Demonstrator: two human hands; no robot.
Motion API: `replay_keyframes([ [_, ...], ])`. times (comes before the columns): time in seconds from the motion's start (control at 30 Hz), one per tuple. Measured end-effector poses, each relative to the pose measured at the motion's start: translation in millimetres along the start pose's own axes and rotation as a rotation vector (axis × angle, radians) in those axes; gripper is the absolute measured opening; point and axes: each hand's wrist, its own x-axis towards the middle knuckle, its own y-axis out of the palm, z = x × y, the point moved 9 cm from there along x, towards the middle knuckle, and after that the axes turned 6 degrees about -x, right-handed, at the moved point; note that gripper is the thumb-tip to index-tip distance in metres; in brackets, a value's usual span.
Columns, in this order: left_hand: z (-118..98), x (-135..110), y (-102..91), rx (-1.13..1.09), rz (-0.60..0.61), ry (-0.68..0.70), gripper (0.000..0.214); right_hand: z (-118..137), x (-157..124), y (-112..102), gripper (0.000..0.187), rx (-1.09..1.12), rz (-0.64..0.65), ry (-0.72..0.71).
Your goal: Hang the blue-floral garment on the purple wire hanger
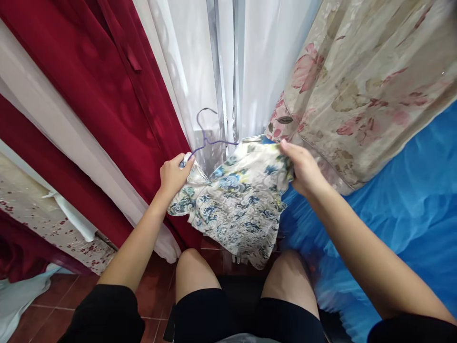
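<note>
A floral blouse in white, blue and yellow hangs between my two hands, in front of my knees. Inside its neckline sits a thin purple wire hanger, its hook sticking up above the collar. My left hand is closed on one shoulder of the blouse, with the hanger's arm end at the thumb. On the other side, my right hand pinches the opposite shoulder and sleeve. The hanger's other arm runs under the cloth, where its end is hidden.
Dark red drapes hang at the left and white cloth behind the blouse. A floral beige fabric hangs at the right, above a puffy blue tulle. Red floor tiles show below. White cloth lies at the lower left.
</note>
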Motion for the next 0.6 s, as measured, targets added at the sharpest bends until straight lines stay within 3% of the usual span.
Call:
replay_keyframes([
  [0.07,15,0,1.6,-0.137,-0.047,-0.073,0.047,23,-24,43,0.042,-0.093,0.295,-0.088],
  [0.13,32,-4,8.8,-0.376,-0.089,-0.185,0.055,33,-64,87,0.045,-0.180,0.694,-0.166],
  [0.2,38,-11,19.6,-0.600,-0.112,-0.267,0.061,28,-95,105,0.044,-0.249,0.925,-0.214],
  [0.27,24,-20,31.4,-0.780,-0.079,-0.264,0.067,10,-95,98,0.040,-0.339,0.856,-0.230],
  [0.33,-9,-30,46.4,-0.993,0.037,-0.221,0.073,-16,-77,72,0.041,-0.435,0.609,-0.213],
  [0.43,-77,-57,82.4,-1.394,0.396,-0.252,0.077,-60,-65,32,0.050,-0.463,0.325,-0.122],
  [0.53,-140,-98,118.9,-1.666,0.815,-0.382,0.071,-105,-87,23,0.043,-0.309,0.376,0.099],
  [0.6,-161,-114,131.8,-1.761,0.932,-0.430,0.060,-124,-111,15,0.046,-0.152,0.360,0.273],
])
